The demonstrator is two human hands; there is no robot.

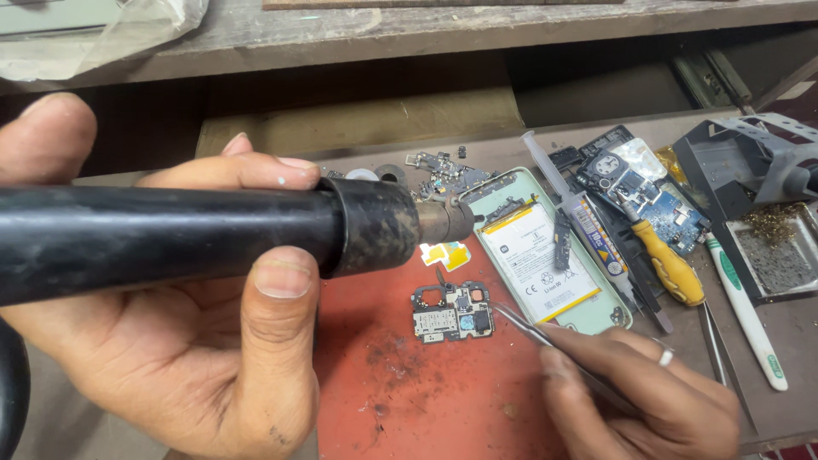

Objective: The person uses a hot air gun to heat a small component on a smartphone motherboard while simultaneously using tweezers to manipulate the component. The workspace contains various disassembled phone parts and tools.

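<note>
l hand [170, 341] gripping black hot-air gun [213, 234]; r hand [639, 400] pinching tweezers [545, 336].
small circuit board [453, 312] flat on red mat [409, 383], below gun nozzle, just left of tweezer tip; r hand nearer. opened phone [545, 255] beyond.

In my left hand [179, 341] I hold a black hot-air gun [213, 234], lying level, its scuffed collar and metal nozzle pointing right. In my right hand [639, 396] I pinch slim metal tweezers [545, 339], tips angled up-left towards a small circuit board [452, 312]. That board lies flat on the red mat [426, 392], chips and shields facing up.
</note>
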